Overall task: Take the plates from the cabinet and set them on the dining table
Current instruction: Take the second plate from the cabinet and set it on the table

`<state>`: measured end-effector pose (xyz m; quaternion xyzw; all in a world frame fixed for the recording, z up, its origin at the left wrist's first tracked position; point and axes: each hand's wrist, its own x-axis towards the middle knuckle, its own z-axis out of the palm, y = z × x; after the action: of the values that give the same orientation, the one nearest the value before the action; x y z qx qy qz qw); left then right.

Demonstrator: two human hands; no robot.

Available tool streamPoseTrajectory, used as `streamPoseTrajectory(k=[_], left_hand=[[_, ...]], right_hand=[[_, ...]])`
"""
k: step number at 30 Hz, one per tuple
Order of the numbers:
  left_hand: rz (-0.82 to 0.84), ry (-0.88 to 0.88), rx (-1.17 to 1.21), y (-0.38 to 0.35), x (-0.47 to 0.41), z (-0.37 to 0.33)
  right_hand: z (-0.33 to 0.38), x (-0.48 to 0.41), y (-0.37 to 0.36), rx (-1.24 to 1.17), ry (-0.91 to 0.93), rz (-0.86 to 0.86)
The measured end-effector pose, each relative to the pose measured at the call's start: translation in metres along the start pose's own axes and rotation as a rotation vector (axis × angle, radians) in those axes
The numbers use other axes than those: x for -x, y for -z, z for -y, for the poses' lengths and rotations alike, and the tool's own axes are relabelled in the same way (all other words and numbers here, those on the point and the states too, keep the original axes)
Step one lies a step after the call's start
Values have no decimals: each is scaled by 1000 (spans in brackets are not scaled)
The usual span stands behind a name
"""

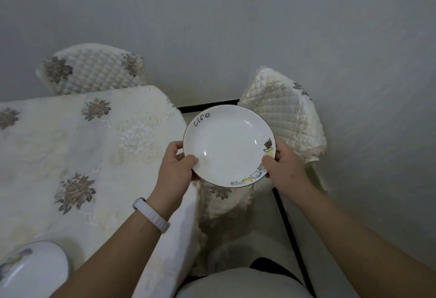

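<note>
A white plate (226,142) with a dark rim, the word "Life" and small cartoon drawings is held level in the air, just past the right end of the dining table (70,156). My left hand (175,168) grips its left edge with the thumb on top. My right hand (283,165) grips its right edge the same way. The table wears a cream embroidered cloth with grey-brown flowers. A second white plate (33,271) with a drawing lies on the table at the bottom left corner.
Two chairs with quilted cream covers stand by the table: one (94,69) at its far side, one (285,113) at its right end, below the held plate. A pale wall fills the background. A white band circles my left wrist.
</note>
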<state>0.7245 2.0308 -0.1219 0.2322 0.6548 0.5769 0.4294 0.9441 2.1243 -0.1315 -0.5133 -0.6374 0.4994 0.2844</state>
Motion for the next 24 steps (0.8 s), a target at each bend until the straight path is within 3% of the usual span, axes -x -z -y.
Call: streamPoseTrajectory(k=[11, 24], left_hand=[[-220, -31, 123, 75, -33, -8], [-605, 64, 205, 117, -63, 16]], right_hand=[[58, -69, -76, 77, 130, 286], [64, -166, -169, 137, 153, 659]])
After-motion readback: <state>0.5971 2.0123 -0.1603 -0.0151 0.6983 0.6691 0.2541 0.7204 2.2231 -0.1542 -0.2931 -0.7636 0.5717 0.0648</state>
